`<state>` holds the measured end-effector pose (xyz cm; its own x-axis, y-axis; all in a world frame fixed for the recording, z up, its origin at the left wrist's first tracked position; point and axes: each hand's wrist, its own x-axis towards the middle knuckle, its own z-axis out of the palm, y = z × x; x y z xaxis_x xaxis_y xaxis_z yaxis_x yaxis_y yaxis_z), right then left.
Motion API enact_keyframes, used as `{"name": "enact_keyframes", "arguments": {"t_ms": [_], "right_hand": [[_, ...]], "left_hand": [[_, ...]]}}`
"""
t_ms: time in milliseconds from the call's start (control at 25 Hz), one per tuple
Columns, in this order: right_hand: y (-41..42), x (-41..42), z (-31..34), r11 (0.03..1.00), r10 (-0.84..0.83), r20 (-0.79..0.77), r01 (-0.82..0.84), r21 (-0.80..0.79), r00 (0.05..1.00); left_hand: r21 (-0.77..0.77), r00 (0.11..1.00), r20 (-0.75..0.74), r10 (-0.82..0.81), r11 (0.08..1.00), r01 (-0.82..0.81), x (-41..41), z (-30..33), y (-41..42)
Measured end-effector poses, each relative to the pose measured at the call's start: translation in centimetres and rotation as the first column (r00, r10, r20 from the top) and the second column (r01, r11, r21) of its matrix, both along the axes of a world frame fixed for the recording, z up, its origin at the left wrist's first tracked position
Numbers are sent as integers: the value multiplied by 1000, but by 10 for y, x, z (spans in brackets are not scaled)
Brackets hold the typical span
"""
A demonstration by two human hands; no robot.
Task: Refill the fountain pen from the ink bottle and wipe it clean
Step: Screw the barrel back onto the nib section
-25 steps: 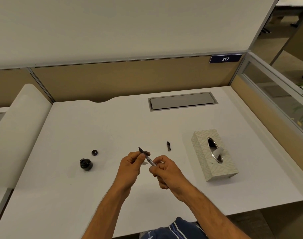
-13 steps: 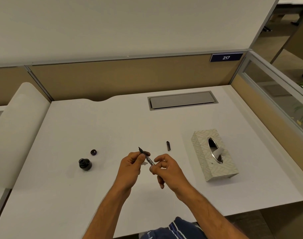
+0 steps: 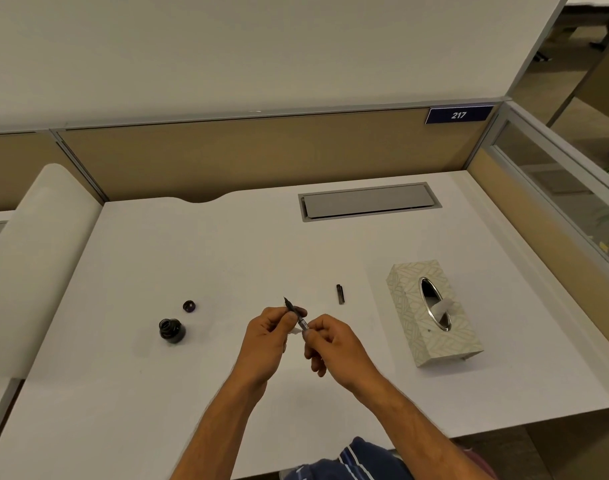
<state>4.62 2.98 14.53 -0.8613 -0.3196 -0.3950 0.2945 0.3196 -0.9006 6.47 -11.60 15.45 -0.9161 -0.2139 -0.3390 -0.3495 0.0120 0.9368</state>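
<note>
Fountain pen (image 3: 295,312) pinched by left hand (image 3: 266,336) and right hand (image 3: 332,341); ink could be dripped on desk (image 3: 227,258) if tipped. Open ink bottle (image 3: 172,330) could be knocked.

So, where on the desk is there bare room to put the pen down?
The desk is bare between the ink bottle and the left hand, and behind the hands up to the grey flap. The front left is bare too. It is tighter between the right hand, the small black part and the tissue box.
</note>
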Motion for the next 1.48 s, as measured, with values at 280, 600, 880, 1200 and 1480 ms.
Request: {"name": "enact_keyframes", "arguments": {"t_ms": [280, 600, 880, 1200, 1480], "right_hand": [[-2, -3, 1, 999, -47, -33, 48, 25, 998], [-1, -4, 5, 997, -21, 42, 24, -76, 999], [-7, -7, -1, 1000, -26, -32, 26, -9, 999], [-4, -24, 2, 987, 46, 134, -25, -157, 990], [-7, -44, -14, 990, -141, -60, 142, 9, 988]], "left_hand": [[9, 1000, -3, 8, 1000, -8, -1, 2, 1], [5, 1000, 4, -15, 1000, 15, 0, 0, 0], [13, 999, 0, -34, 999, 34, -4, -1, -4], [25, 997, 6, -82, 996, 82, -18, 0, -11], [30, 997, 36, -74, 997, 73, -37, -10, -10]]}}
